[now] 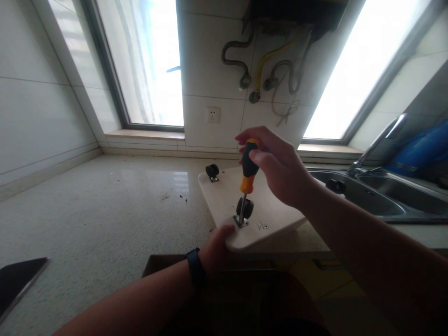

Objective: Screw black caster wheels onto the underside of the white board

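My right hand (276, 161) is wrapped around the black and orange handle of a screwdriver (249, 163). The shaft points down, its tip at the metal plate of a black caster wheel (246, 207) near the front corner of a white board (217, 196). With the thumb on top at that corner, my left hand (219, 245) grips the board's edge; its other fingers are hidden underneath. A second caster (212, 171) stands at the board's back left corner, and a third (335, 186) at its right, by the sink.
The board lies on a speckled stone counter (140, 205), overhanging its front edge. Small dark screws (183, 198) lie left of the board. A double steel sink (381, 196) with a faucet (378, 140) is at the right. A dark flat panel (21, 282) lies at the left.
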{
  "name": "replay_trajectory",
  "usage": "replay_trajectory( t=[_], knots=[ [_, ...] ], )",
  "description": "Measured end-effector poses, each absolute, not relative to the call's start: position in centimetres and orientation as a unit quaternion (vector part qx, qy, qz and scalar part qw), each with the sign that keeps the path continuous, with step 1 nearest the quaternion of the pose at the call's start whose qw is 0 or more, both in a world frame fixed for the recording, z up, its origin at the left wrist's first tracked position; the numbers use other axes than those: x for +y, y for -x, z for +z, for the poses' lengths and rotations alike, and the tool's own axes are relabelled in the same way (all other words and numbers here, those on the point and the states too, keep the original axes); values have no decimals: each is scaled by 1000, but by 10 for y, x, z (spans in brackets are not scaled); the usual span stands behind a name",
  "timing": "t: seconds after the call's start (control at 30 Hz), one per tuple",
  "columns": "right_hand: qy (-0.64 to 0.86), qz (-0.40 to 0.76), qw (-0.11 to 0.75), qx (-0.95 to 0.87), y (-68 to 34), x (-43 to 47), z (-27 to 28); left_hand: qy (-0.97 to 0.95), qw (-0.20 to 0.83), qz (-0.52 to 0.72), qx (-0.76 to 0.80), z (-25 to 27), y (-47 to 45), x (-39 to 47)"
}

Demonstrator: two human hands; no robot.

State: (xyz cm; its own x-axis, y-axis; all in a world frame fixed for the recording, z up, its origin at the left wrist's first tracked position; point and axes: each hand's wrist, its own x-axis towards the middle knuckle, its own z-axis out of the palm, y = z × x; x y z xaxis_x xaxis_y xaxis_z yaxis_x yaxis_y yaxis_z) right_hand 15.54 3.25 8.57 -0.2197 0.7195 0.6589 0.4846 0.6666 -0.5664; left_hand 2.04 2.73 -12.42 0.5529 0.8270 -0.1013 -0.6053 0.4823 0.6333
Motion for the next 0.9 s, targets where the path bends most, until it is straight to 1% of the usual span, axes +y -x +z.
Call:
replay_trajectory(
  t=[0.1, 0.17, 0.2, 0.27, 0.4, 0.47, 0.5, 0.63, 0.67, 0.7, 0.73, 0.8, 0.87, 0.9],
  knots=[
    [339, 251, 476, -771, -158, 36, 86, -286, 837, 421, 200, -124, -20, 27],
    [322, 282, 473, -770, -159, 36, 86, -290, 835, 425, 195, -124, -20, 27],
    [323, 271, 474, -773, -159, 36, 86, -288, 834, 429, 192, -125, -20, 27],
    [350, 207, 473, -782, -159, 33, 85, -280, 835, 436, 186, -126, -22, 28],
    [414, 7, 470, -780, -155, 26, 88, -274, 835, 441, 186, -127, -24, 28],
    [414, -14, 463, -784, -153, 24, 90, -277, 832, 443, 185, -127, -23, 28],
    [410, 12, 456, -790, -153, 24, 90, -279, 831, 443, 186, -126, -23, 28],
    [364, 198, 433, -800, -155, 28, 92, -286, 833, 431, 195, -125, -21, 27],
    [360, 217, 433, -798, -155, 29, 92, -288, 834, 427, 196, -124, -21, 27],
    [362, 212, 435, -797, -156, 30, 93, -289, 835, 426, 196, -124, -21, 28],
    [372, 183, 442, -795, -156, 30, 93, -289, 834, 426, 196, -124, -21, 28],
    [405, 81, 454, -789, -155, 29, 94, -284, 835, 429, 197, -125, -21, 28],
    [432, -21, 452, -780, -153, 28, 94, -279, 835, 434, 194, -126, -22, 29],
    [440, -52, 445, -778, -152, 28, 94, -279, 834, 436, 192, -127, -22, 29]
  ],
)
